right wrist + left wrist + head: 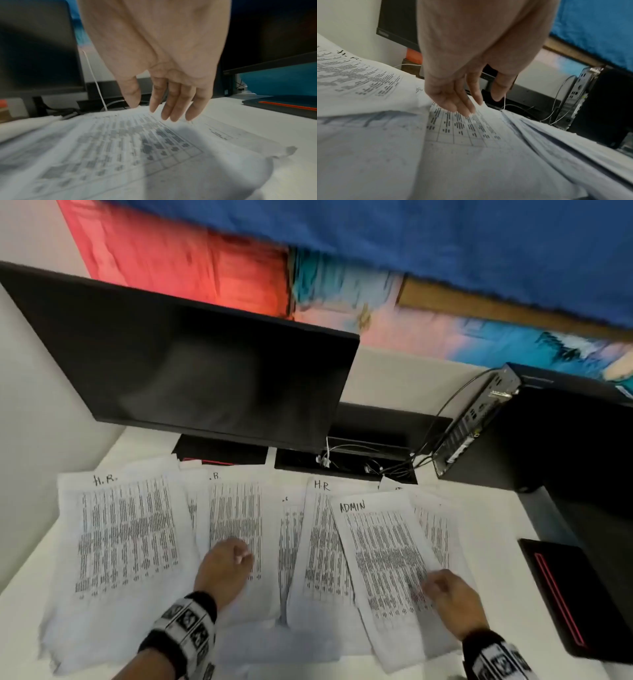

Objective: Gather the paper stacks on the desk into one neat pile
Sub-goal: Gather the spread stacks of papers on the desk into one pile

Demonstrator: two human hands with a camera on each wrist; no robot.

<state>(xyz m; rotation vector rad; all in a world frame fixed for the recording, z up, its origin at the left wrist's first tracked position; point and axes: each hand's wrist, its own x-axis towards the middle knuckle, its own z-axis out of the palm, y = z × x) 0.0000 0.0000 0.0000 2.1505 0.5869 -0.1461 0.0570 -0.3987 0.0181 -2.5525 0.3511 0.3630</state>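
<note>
1. Bottom of the head view first: both wrists come in from the lower edge. The left hand (224, 565) sits low centre over the middle sheets (236, 522), the right hand (448, 590) at lower right over the sheet marked ADMIN (380, 556).
2. Left hand, seen in its wrist view (453, 97): fingers (467, 108) loosely straight and spread a bit, tips down on or just above the printed table. It's pinching nothing.
3. Right hand in its own view (163, 94): same deal, fingers relaxed and pointing down at the ADMIN sheet, holding nothing. Can't tell if the tips actually touch the paper.
4. My guess is the hands are parked flat like that so they can slide the sheets together instead of lifting them.
5. The papers fan across the white desk (493, 529) through the middle of the frame, overlapping at odd angles, including an H.R. sheet (126, 535) at left. So no single pile yet.
6. Further back: a black monitor (191, 361) at upper left, a small computer case (476, 419) with cables at right.
</note>
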